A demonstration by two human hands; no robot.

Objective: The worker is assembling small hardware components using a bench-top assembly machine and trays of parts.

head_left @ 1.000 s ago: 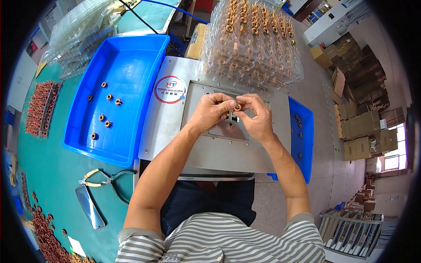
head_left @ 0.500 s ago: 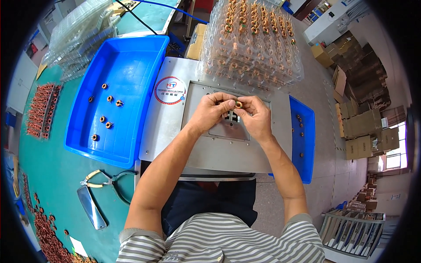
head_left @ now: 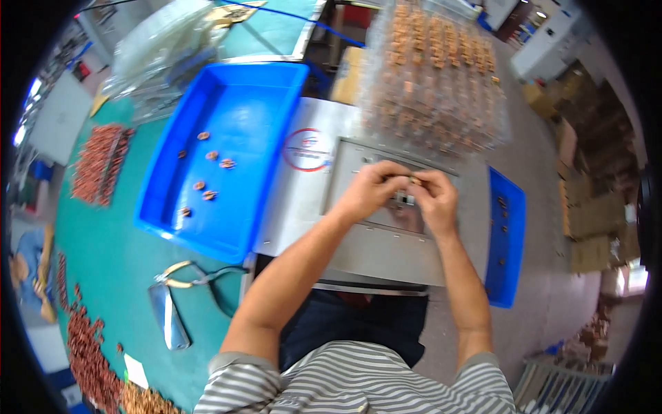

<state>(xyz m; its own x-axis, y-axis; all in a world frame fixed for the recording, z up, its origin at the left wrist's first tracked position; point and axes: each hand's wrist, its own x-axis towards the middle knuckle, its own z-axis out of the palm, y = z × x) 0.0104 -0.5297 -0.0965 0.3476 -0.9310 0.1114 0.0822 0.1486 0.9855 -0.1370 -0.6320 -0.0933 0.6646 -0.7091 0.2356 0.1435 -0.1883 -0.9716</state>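
Observation:
My left hand (head_left: 371, 189) and my right hand (head_left: 439, 200) meet over the steel machine top (head_left: 379, 250). Between their pinched fingertips is a small copper-wound ring coil (head_left: 414, 181); motion blur hides its detail. Both hands seem to grip it, one from each side. Just below the fingers, a small opening with metal parts (head_left: 403, 199) shows in the machine's inset plate. To the left, a blue tray (head_left: 238, 114) holds several similar coils (head_left: 212, 156) lying apart.
Stacked clear trays of coils (head_left: 431, 103) rise behind my hands. A second blue tray (head_left: 505, 279) sits right of the machine. Pliers (head_left: 201, 279), a phone (head_left: 168, 317) and a heap of reddish rings (head_left: 88, 355) lie on the green table (head_left: 131, 265).
The whole scene has shifted rightward in the picture and is now blurred, as my head has turned left. My fingers stay together around the coil over the machine.

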